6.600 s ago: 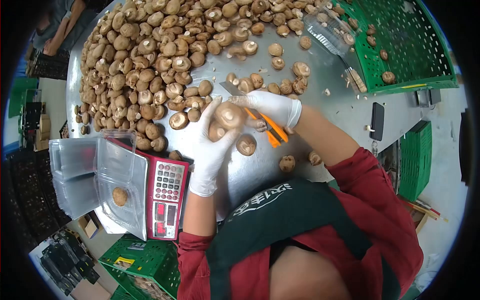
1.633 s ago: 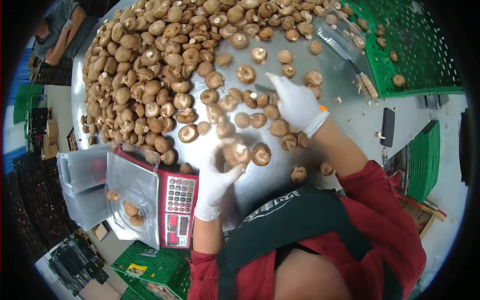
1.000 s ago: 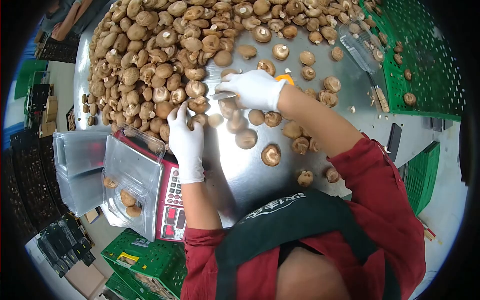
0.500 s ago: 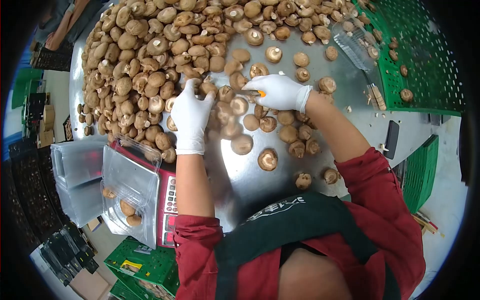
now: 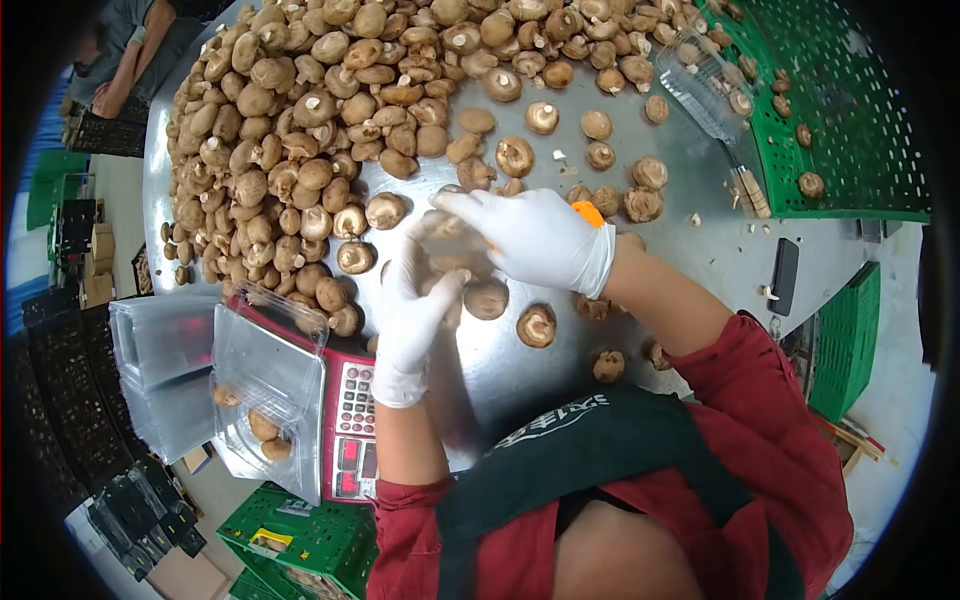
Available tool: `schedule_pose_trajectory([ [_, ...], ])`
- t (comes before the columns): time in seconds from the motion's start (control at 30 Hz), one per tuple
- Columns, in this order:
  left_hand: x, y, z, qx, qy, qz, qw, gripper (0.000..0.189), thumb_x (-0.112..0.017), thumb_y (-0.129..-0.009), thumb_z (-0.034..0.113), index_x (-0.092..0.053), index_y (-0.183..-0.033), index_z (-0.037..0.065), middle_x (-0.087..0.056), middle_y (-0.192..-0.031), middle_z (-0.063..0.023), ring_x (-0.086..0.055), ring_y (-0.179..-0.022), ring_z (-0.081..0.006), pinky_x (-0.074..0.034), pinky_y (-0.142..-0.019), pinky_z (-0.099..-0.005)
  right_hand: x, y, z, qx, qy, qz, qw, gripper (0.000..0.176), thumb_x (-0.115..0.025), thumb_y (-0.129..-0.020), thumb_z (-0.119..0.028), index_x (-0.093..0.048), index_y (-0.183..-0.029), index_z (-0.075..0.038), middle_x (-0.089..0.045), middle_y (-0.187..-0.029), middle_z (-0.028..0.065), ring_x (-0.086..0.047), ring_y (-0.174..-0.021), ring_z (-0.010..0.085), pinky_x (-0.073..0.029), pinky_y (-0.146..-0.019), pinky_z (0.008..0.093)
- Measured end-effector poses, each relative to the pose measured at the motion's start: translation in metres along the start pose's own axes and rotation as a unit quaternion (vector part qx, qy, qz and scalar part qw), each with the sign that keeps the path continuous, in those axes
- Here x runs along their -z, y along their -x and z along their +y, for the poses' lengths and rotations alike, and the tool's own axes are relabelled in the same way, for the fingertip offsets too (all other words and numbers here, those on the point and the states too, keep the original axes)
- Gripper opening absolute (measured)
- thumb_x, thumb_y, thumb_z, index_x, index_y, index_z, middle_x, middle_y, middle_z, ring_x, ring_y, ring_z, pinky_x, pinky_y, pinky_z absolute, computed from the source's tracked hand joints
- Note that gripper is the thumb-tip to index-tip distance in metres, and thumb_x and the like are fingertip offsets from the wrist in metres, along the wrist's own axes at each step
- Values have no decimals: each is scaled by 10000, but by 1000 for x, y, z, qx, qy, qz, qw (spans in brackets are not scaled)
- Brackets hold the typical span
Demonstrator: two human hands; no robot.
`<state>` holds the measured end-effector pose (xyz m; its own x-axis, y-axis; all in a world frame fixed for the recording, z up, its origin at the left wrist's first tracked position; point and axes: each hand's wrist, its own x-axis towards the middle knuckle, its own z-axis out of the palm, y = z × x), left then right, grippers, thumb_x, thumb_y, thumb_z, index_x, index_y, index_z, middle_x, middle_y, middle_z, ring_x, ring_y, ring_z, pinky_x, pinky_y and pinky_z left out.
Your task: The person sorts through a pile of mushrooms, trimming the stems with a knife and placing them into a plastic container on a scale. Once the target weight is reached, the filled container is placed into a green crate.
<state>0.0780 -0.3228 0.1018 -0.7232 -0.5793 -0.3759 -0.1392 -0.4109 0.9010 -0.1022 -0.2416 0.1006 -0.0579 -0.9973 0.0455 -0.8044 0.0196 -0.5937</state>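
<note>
My left hand (image 5: 405,320), in a white glove, curls its fingers and thumb around a brown mushroom (image 5: 450,238) that is smeared by motion. Close beside it, my gloved right hand (image 5: 545,240) is closed on a small knife with an orange handle (image 5: 588,212). Its fingertips reach over the left hand's mushroom, and the blade is hard to make out. Loose mushrooms lie around both hands, one cap (image 5: 486,299) just below them and another, gills up, (image 5: 536,325) to the right.
A large mushroom heap (image 5: 290,130) covers the table's left and back. A red scale (image 5: 355,400) carries a clear tray; stacked clear trays (image 5: 160,340) stand beside it. At right are a green crate (image 5: 850,120), a wooden-handled brush (image 5: 750,190) and a phone (image 5: 785,277). Another person's arm (image 5: 135,55) shows upper left.
Both hands have moved toward my body and closer together, the left one also rightward. The left hand has left the heap's edge with a mushroom. The knife's orange handle now shows near the right wrist.
</note>
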Motion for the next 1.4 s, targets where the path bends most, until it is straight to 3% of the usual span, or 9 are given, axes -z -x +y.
schedule_pose_trajectory([
  [0.1, -17, 13, -9, 19, 29, 10, 999, 521, -630, -874, -26, -454, -1362, 25, -613, -1081, -52, -586, -782, -46, -407, -514, -149, 0, 11, -4, -10, -7, -13, 1000, 602, -577, -819, -72, -449, -1405, -135, -691, -960, 152, -690, -748, 333, -563, -656, 428],
  [0.17, -25, 16, -29, -45, 15, 19, 999, 463, -600, -918, 13, -468, -1362, 24, -611, -1117, -52, -583, -952, -93, -498, -795, -240, -2, 19, -3, -26, -27, -47, 998, 715, -582, -777, -28, -391, -1453, -163, -682, -1038, 178, -682, -768, 378, -569, -680, 446],
  [0.37, -12, 45, -33, -8, -39, -165, 986, 580, -676, -762, 123, -548, -1318, 19, -599, -1199, -79, -584, -1046, -149, -471, -953, -307, 3, 28, 43, -198, -16, 66, 978, 449, -558, -834, -82, -506, -1279, -102, -702, -912, 155, -683, -825, 355, -542, -727, 461],
  [0.63, 11, 42, -29, -65, 155, 28, 985, 565, -654, -807, 175, -468, -1325, 47, -585, -1152, -138, -625, -755, -170, -473, -570, -216, -7, -83, 74, -47, 104, 26, 993, 401, -576, -851, -165, -590, -1251, -147, -617, -1166, 84, -649, -996, 312, -537, -849, 434],
  [0.73, 28, 22, -5, 9, -114, 202, 973, 253, -543, -960, 23, -578, -1203, 86, -604, -983, -9, -561, -753, -56, -444, -608, -192, -17, -113, 74, -21, 125, -18, 992, 474, -626, -837, -199, -561, -1305, -166, -569, -1308, 50, -652, -1027, 302, -546, -854, 423],
  [0.83, 62, -26, -18, -237, -437, 285, 820, 299, -662, -893, 97, -618, -1188, 75, -624, -1050, -78, -645, -909, -194, -515, -799, -312, -17, -117, 80, 8, 137, -40, 990, 542, -643, -830, -204, -520, -1359, -206, -522, -1390, 37, -664, -1004, 294, -552, -845, 420],
  [0.9, 50, -41, 1, -185, -564, 315, 741, 426, -713, -820, 125, -613, -1234, 120, -594, -1158, -129, -642, -1004, -291, -520, -859, -378, -18, -101, 89, 26, 128, -34, 991, 555, -642, -832, -201, -510, -1371, -225, -523, -1389, 34, -671, -980, 294, -557, -832, 417],
  [1.07, 36, -80, 1, -159, -717, 214, 644, 458, -801, -680, 161, -649, -1112, 150, -549, -1130, -136, -626, -967, -335, -547, -761, -421, 4, -62, 77, -36, 139, -66, 987, 434, -613, -857, -244, -586, -1288, -205, -701, -976, 76, -681, -918, 297, -540, -770, 437],
  [1.4, 47, -53, -6, -172, -571, 178, 782, 345, -743, -745, 96, -645, -1074, 69, -583, -1101, -144, -627, -965, -324, -513, -831, -377, 23, -6, 112, -87, 46, -54, 994, 292, -613, -841, -303, -696, -1063, -132, -683, -1007, 117, -658, -956, 321, -530, -812, 432],
])
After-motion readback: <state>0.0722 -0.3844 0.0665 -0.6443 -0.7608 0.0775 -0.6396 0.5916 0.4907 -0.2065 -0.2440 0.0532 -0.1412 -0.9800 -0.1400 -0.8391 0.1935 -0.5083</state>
